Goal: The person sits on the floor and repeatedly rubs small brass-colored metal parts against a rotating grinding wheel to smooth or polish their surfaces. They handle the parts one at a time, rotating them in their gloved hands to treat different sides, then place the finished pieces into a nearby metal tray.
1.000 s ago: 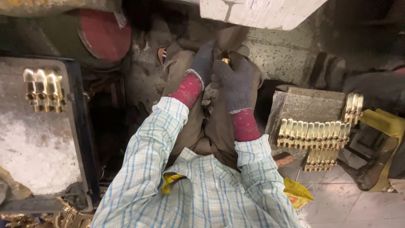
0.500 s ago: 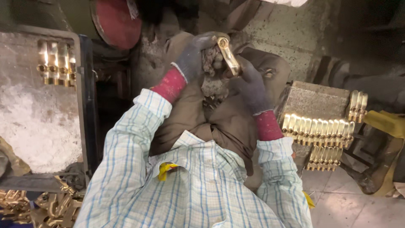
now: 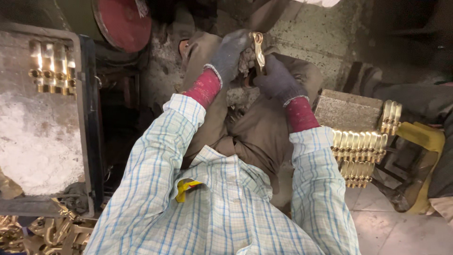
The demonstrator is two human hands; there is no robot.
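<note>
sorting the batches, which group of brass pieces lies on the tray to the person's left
The short row of brass pieces at the far end of the dusty metal tray. The longer rows lie on the right, beside the concrete block.

Red round disc up left, grey dusty tray holding brass pieces, stone block, rows of brass parts at right

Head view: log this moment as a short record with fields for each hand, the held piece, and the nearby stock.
left hand: grey glove, red cuff, on the brass piece
right hand: grey glove, red cuff, grips the piece from below
brass piece: held upright between both hands
right-side stock: row of brass parts beside a concrete block
left-side stock: brass parts on a grey tray
</note>
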